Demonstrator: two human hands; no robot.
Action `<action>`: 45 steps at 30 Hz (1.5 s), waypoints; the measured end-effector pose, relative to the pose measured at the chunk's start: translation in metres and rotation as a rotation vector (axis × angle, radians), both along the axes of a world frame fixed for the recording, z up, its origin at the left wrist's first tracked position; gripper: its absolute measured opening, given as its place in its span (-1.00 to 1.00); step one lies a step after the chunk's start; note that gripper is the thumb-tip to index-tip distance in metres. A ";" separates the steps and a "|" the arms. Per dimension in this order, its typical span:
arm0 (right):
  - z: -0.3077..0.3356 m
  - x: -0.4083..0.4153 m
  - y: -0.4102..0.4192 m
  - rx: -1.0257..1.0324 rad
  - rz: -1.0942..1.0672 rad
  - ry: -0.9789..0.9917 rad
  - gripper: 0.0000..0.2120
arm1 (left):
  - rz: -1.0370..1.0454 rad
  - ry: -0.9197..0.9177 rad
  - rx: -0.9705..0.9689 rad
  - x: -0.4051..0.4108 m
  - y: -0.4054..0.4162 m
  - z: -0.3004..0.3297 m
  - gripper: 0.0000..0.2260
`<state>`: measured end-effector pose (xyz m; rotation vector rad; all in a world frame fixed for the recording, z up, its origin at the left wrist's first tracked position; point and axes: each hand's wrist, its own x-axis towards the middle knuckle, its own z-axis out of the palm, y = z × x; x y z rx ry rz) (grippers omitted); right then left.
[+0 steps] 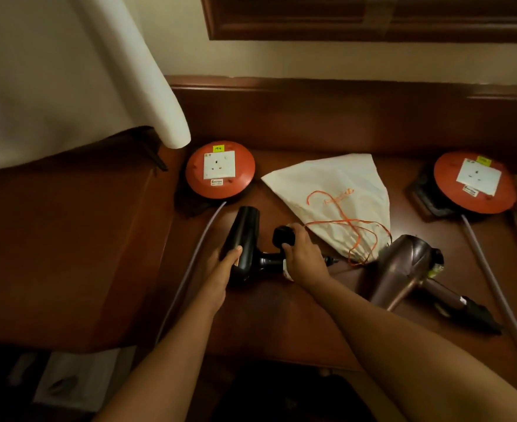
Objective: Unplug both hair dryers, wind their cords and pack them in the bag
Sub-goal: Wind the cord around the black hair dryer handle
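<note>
A black hair dryer (245, 236) lies on the dark wooden table, its barrel pointing away from me. My left hand (223, 269) grips its barrel from the left. My right hand (303, 257) covers the handle end and pinches a black plug (283, 236). A bronze hair dryer (403, 269) lies to the right, its black cord bundle and plug (479, 313) beside it. The white drawstring bag (336, 193) with orange cords lies flat between the two dryers, further back.
Two orange cable reels with white sockets sit at the back, one on the left (220, 173) and one on the right (473, 184); both sockets are empty. A grey cable (196, 248) runs from each reel toward me. A white curtain (68, 71) hangs at upper left.
</note>
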<state>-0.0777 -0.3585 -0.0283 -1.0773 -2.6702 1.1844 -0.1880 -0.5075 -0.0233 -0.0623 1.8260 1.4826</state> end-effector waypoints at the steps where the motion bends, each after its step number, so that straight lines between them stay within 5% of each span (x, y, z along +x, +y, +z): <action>1: -0.004 -0.003 -0.001 0.000 0.000 -0.012 -0.63 | -0.031 0.038 -0.028 -0.004 -0.001 -0.003 -0.74; 8: -0.025 -0.017 -0.006 -0.028 -0.024 -0.072 -0.58 | -0.089 0.166 -0.242 -0.011 0.000 -0.017 -0.52; 13: -0.038 -0.020 -0.007 -0.101 -0.089 -0.057 -0.79 | -0.112 0.193 -0.336 -0.007 0.003 -0.025 -0.44; 25: -0.039 -0.018 -0.001 -0.104 -0.140 -0.046 -0.82 | -0.195 0.352 -0.376 -0.017 0.016 -0.017 -0.51; 31: -0.027 -0.001 0.006 -0.053 -0.147 -0.080 -0.79 | -0.364 0.595 -0.454 -0.011 0.035 -0.006 -0.51; 34: -0.016 0.014 0.011 -0.028 -0.165 -0.045 -0.70 | -0.488 0.729 -0.430 0.002 0.050 0.001 -0.55; 45: 0.024 0.117 0.078 0.160 -0.265 -0.088 -0.66 | -0.792 0.754 -0.227 0.087 0.124 0.015 -0.61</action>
